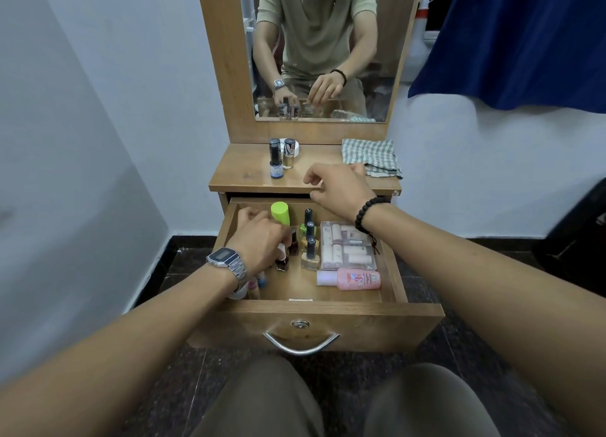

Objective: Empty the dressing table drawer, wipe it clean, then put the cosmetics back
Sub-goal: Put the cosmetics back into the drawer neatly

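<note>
Pulled wide out, the brown wooden drawer (344, 325) holds a pink bottle (355, 279), a clear pack of small tubes (347, 246) and little nail polish bottles (310, 246). Left hand (259, 240) curls its fingers round small bottles inside. Right hand (337, 187) hangs over the tabletop (242, 174), fingers loose and holding nothing. Two small bottles (281, 158) stand up there near a green checked cloth (370, 156).

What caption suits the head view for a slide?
Left hand reaches among bottles in the open drawer; right hand hovers above.
</note>
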